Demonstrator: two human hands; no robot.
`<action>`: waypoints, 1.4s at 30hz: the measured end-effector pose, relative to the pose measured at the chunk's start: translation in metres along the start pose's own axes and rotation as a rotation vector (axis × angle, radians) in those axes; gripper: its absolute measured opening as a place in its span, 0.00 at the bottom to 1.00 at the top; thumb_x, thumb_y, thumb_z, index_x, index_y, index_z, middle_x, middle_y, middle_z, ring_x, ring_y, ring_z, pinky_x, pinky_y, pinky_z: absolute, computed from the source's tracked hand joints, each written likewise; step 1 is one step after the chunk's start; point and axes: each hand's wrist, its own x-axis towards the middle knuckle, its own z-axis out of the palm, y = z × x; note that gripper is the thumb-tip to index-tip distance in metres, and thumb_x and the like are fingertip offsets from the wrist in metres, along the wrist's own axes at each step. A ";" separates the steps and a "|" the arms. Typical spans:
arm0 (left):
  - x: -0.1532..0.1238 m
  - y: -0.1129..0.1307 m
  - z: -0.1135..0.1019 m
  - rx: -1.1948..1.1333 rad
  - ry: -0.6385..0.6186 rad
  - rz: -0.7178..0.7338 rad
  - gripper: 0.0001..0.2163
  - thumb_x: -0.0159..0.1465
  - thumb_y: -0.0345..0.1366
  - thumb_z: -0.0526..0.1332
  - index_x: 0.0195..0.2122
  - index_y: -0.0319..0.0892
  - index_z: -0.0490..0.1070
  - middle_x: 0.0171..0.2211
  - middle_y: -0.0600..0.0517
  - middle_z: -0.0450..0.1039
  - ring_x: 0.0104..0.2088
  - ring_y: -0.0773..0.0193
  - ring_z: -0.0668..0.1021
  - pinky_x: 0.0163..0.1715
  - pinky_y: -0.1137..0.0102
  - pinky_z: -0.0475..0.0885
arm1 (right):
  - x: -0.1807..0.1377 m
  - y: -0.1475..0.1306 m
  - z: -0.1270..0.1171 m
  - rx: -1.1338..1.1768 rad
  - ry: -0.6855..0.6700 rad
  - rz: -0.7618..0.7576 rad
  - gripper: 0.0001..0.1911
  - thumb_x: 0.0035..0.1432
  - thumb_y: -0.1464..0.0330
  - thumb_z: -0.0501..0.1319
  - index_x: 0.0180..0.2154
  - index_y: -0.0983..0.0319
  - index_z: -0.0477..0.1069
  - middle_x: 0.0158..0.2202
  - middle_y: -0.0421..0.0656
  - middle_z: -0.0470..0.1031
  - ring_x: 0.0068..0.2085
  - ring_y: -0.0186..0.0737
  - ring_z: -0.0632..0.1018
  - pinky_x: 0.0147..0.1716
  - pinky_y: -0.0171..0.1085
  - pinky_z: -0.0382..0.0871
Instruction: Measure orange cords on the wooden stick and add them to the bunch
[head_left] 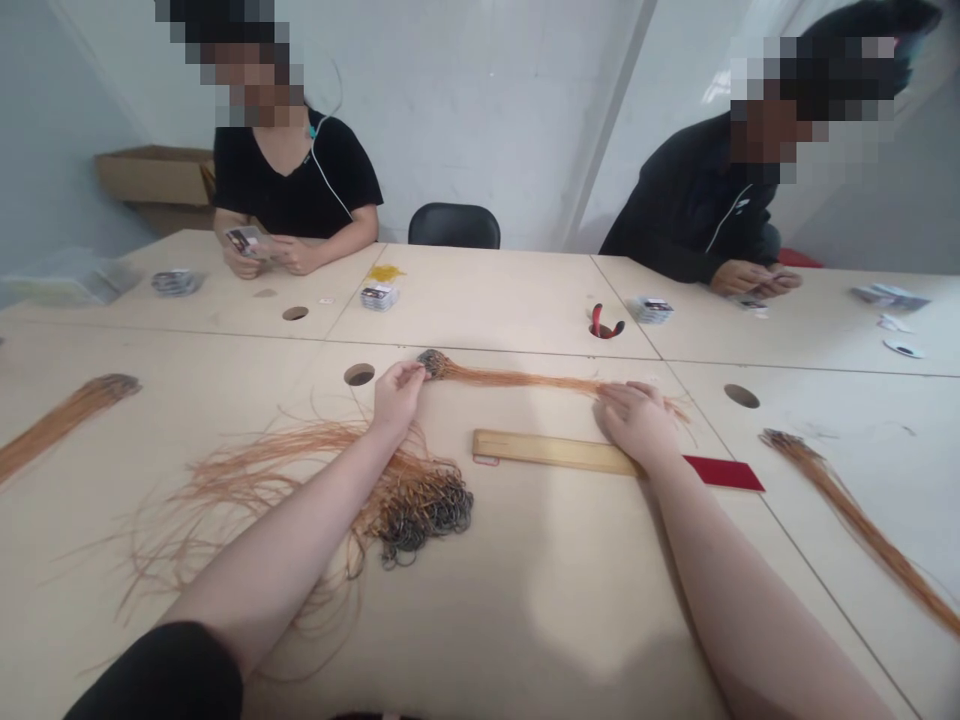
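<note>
A long bundle of orange fishing lines [517,378] lies straight across the table, with dark fish hooks [432,364] clustered at its left end. My left hand [398,393] pinches at these hooks, though its fingertips hide how many it holds. Over the right end of the lines my right hand [637,420] lies flat, fingers stretched out. Between my forearms sits a loose heap of hooks [427,505], its orange lines fanning to the left in a tangle. A flat wooden strip [555,452] with a red end [724,472] passes below my right wrist.
More hooked line bundles lie at the left [67,415] and right [855,490]. Red-handled pliers [605,322] stand in a table hole. Two people sit across, holding small packets. Stacks of packets [379,296] and a yellow pile [386,272] rest on the far tables.
</note>
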 end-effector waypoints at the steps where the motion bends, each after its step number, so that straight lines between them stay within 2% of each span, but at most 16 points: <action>1: 0.000 -0.001 0.000 -0.010 -0.002 -0.013 0.09 0.53 0.38 0.62 0.33 0.40 0.71 0.29 0.50 0.76 0.34 0.63 0.77 0.41 0.67 0.69 | 0.000 0.000 0.001 -0.010 0.012 0.002 0.18 0.53 0.64 0.52 0.44 0.56 0.72 0.49 0.41 0.72 0.54 0.52 0.64 0.48 0.56 0.57; 7: -0.002 0.006 -0.001 0.022 -0.074 -0.015 0.10 0.53 0.37 0.62 0.35 0.39 0.72 0.36 0.47 0.77 0.40 0.60 0.77 0.44 0.65 0.70 | -0.002 0.004 0.008 -0.046 0.113 0.023 0.18 0.52 0.64 0.53 0.44 0.56 0.72 0.49 0.43 0.71 0.55 0.52 0.61 0.51 0.58 0.53; 10: -0.005 0.010 0.000 0.058 -0.117 0.009 0.11 0.54 0.37 0.61 0.37 0.39 0.75 0.39 0.46 0.77 0.43 0.59 0.76 0.46 0.63 0.70 | -0.002 0.003 0.010 -0.073 0.061 0.010 0.18 0.52 0.64 0.52 0.44 0.57 0.72 0.49 0.44 0.71 0.55 0.54 0.60 0.49 0.60 0.55; 13: -0.006 0.012 0.000 0.082 -0.104 0.014 0.12 0.55 0.38 0.61 0.39 0.40 0.76 0.39 0.47 0.77 0.45 0.58 0.76 0.49 0.62 0.69 | -0.001 0.000 0.012 -0.108 0.002 -0.040 0.16 0.54 0.65 0.50 0.41 0.58 0.72 0.48 0.45 0.71 0.54 0.55 0.60 0.46 0.60 0.56; 19: -0.006 0.012 -0.001 0.152 -0.090 0.075 0.14 0.56 0.38 0.61 0.42 0.39 0.74 0.43 0.46 0.76 0.47 0.58 0.75 0.54 0.61 0.66 | 0.000 -0.002 0.014 -0.143 -0.024 -0.064 0.15 0.55 0.65 0.49 0.39 0.59 0.71 0.48 0.46 0.71 0.54 0.56 0.60 0.43 0.58 0.61; 24: -0.006 0.010 0.001 0.212 -0.105 0.108 0.21 0.56 0.37 0.62 0.51 0.38 0.68 0.52 0.45 0.69 0.54 0.57 0.70 0.57 0.61 0.62 | 0.001 -0.001 0.015 -0.130 -0.017 -0.103 0.14 0.56 0.65 0.49 0.38 0.61 0.70 0.48 0.47 0.70 0.55 0.57 0.59 0.44 0.59 0.61; 29: -0.004 0.005 0.003 0.243 -0.173 0.049 0.23 0.57 0.37 0.61 0.54 0.38 0.65 0.57 0.43 0.62 0.58 0.55 0.65 0.59 0.61 0.60 | 0.001 0.000 0.015 -0.145 -0.076 -0.131 0.15 0.58 0.64 0.47 0.39 0.61 0.69 0.50 0.46 0.69 0.56 0.58 0.58 0.43 0.59 0.61; 32: -0.003 0.004 0.003 0.287 -0.187 0.076 0.25 0.56 0.39 0.60 0.55 0.37 0.63 0.59 0.43 0.59 0.59 0.54 0.63 0.59 0.61 0.59 | 0.000 0.000 0.015 -0.158 -0.063 -0.127 0.14 0.58 0.64 0.47 0.39 0.60 0.69 0.51 0.44 0.69 0.56 0.57 0.58 0.43 0.58 0.62; 34: -0.005 0.007 0.002 0.372 -0.177 0.155 0.22 0.56 0.38 0.60 0.52 0.38 0.66 0.55 0.43 0.64 0.57 0.55 0.66 0.57 0.60 0.61 | 0.000 0.001 0.015 -0.162 -0.043 -0.124 0.14 0.58 0.64 0.48 0.38 0.60 0.69 0.51 0.44 0.69 0.56 0.56 0.58 0.44 0.57 0.61; 37: -0.012 0.015 0.001 0.617 -0.161 0.324 0.10 0.53 0.35 0.59 0.36 0.41 0.73 0.41 0.48 0.72 0.48 0.56 0.71 0.53 0.59 0.63 | 0.000 0.001 0.016 -0.157 -0.040 -0.115 0.13 0.58 0.65 0.48 0.38 0.59 0.69 0.49 0.44 0.70 0.56 0.55 0.59 0.44 0.55 0.60; 39: -0.019 0.021 0.001 0.788 -0.166 0.421 0.04 0.51 0.35 0.60 0.26 0.41 0.73 0.34 0.49 0.71 0.45 0.56 0.69 0.52 0.59 0.63 | 0.000 0.002 0.017 -0.158 -0.039 -0.115 0.13 0.58 0.65 0.48 0.37 0.60 0.69 0.48 0.44 0.71 0.56 0.55 0.59 0.44 0.54 0.60; 42: -0.029 0.028 0.002 0.978 -0.215 0.490 0.06 0.51 0.37 0.61 0.21 0.42 0.73 0.34 0.48 0.69 0.46 0.53 0.66 0.49 0.59 0.62 | 0.001 0.002 0.018 -0.164 -0.025 -0.123 0.12 0.57 0.65 0.49 0.37 0.60 0.69 0.48 0.43 0.71 0.56 0.53 0.59 0.46 0.52 0.59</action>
